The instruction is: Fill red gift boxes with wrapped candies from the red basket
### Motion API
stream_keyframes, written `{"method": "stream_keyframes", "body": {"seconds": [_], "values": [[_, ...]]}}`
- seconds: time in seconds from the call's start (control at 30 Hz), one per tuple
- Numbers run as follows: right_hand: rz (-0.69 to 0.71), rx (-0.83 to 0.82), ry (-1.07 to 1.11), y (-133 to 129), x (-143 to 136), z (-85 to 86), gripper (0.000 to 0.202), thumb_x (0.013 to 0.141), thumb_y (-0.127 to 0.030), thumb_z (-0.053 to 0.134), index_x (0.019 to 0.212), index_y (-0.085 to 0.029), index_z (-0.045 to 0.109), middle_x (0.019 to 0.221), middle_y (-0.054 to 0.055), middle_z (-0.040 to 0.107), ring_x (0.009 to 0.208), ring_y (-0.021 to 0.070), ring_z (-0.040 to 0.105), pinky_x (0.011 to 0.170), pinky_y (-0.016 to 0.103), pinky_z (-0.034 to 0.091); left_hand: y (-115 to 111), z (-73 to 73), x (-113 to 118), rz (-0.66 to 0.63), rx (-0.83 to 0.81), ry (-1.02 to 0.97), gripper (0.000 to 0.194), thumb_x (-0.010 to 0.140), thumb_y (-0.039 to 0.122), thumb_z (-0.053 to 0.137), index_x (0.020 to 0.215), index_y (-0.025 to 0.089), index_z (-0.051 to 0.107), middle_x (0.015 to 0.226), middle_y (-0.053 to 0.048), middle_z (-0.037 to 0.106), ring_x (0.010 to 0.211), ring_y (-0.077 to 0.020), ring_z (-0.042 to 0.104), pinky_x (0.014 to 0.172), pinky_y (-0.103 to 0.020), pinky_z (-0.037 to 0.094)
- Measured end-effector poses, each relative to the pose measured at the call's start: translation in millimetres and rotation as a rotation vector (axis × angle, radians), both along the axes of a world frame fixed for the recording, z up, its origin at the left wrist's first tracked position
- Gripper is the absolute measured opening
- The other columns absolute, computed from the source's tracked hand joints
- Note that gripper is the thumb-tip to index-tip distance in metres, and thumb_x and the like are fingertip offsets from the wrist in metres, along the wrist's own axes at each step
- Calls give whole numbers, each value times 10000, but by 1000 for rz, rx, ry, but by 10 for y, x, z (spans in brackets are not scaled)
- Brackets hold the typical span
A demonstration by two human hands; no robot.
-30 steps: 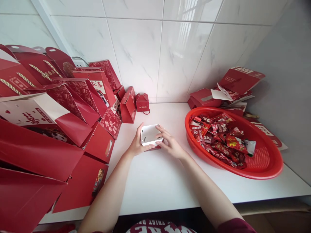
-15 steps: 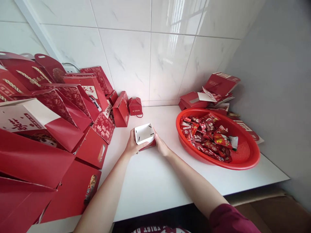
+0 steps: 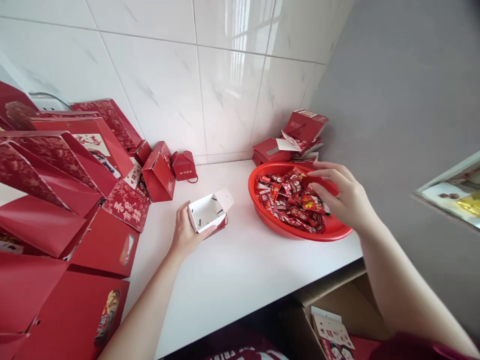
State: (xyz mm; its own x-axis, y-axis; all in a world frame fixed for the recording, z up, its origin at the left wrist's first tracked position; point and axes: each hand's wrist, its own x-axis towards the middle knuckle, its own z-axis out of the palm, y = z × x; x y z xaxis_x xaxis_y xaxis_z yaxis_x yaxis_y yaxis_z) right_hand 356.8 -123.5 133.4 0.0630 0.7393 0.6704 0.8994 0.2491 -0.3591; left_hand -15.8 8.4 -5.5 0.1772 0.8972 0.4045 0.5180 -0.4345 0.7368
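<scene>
My left hand [image 3: 187,231] grips a small red gift box [image 3: 207,214], its white inside facing up and one end flap folded outward. A few short dark strips show on its inner walls; nothing else lies in it. Over the right side of a red plastic basket [image 3: 275,227] hovers my right hand [image 3: 347,197], fingers spread and holding nothing I can see. Heaped in the basket are many red-wrapped sweets [image 3: 294,200], just left of those fingertips.
Red gift boxes [image 3: 95,240] crowd the left of the white table [image 3: 210,280]. A small handled box [image 3: 183,166] stands by the tiled wall. More red boxes [image 3: 305,127] pile behind the basket. Below the front edge is an open cardboard carton [image 3: 307,320] with printed packaging inside.
My right hand has left the small box and moved right, over the basket. The left hand still holds the box, whose flap now sticks out. The view has turned right.
</scene>
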Motion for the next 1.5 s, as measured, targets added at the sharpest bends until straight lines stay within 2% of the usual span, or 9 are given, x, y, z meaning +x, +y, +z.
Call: {"method": "stream_keyframes", "body": {"seconds": [0.2, 0.3, 0.37, 0.43, 0.6, 0.73, 1.0, 1.27, 1.5], "values": [[239, -845, -284, 88, 479, -366, 713, 803, -461, 671, 1451, -298, 423, 1555, 77, 351, 1406, 325, 367, 1105, 478, 403, -26, -26, 69, 9, -4, -8, 943, 618, 431, 842, 1394, 233, 344, 1414, -148, 406, 1359, -349, 401, 1090, -525, 398], [207, -1088, -343, 215, 440, -626, 768, 785, -397, 653, 1490, -258, 381, 1510, 117, 419, 1324, 346, 473, 1064, 465, 432, -1, -65, 58, 18, -48, -27, 910, 612, 448, 845, 1365, 237, 382, 1363, -135, 449, 1305, -347, 460, 1046, -525, 434], [123, -1146, -413, 317, 389, -789, 856, 744, -372, 670, 1515, -211, 335, 1555, 172, 320, 1275, 395, 509, 1005, 497, 464, 18, -89, 45, 20, -67, -44, 886, 612, 456, 846, 1345, 242, 397, 1335, -125, 475, 1276, -338, 490, 1012, -509, 463], [77, -1145, -489, 410, 342, -911, 915, 718, -340, 678, 1528, -160, 293, 1545, 237, 285, 1202, 420, 557, 944, 517, 489, 29, -101, 35, 7, -90, -59, 869, 619, 457, 844, 1336, 247, 400, 1323, -121, 495, 1266, -331, 502, 988, -493, 481], [147, -1031, -546, 543, 360, -979, 776, 666, -237, 693, 1392, -98, 456, 1325, 250, 518, 1141, 394, 584, 925, 466, 494, 21, -88, 32, -39, -139, -84, 850, 646, 459, 833, 1342, 250, 391, 1336, -128, 514, 1256, -325, 520, 979, -484, 486], [120, -902, -216, 554, 499, -879, 631, 697, -177, 642, 1314, -198, 510, 1223, 118, 636, 1092, 293, 631, 918, 361, 506, -2, -68, 35, -65, -187, -111, 843, 653, 457, 832, 1342, 266, 385, 1334, -116, 532, 1235, -315, 546, 969, -470, 497], [239, -656, 483, 485, 445, -569, 604, 809, -492, 680, 1331, -247, 502, 1281, 66, 621, 1043, 260, 671, 933, 404, 547, -49, 7, 48, -113, -238, -137, 825, 668, 443, 824, 1342, 268, 381, 1325, -105, 555, 1229, -309, 558, 979, -465, 501], [373, -579, 536, 427, 428, -458, 551, 803, -506, 708, 1268, -249, 563, 1390, 101, 561, 1312, 298, 497, 1095, 483, 417, -78, 50, 66, -292, -245, -137, 794, 704, 420, 803, 1350, 249, 375, 1353, -114, 534, 1261, -312, 535, 997, -474, 494], [206, -626, 731, 353, 416, -439, 488, 776, -497, 752, 1159, -215, 641, 1070, 125, 739, 963, 320, 715, 800, 435, 623, -87, 40, 69, -287, -242, -117, 813, 696, 419, 806, 1361, 250, 369, 1352, -111, 535, 1257, -305, 537, 995, -462, 492]]}}
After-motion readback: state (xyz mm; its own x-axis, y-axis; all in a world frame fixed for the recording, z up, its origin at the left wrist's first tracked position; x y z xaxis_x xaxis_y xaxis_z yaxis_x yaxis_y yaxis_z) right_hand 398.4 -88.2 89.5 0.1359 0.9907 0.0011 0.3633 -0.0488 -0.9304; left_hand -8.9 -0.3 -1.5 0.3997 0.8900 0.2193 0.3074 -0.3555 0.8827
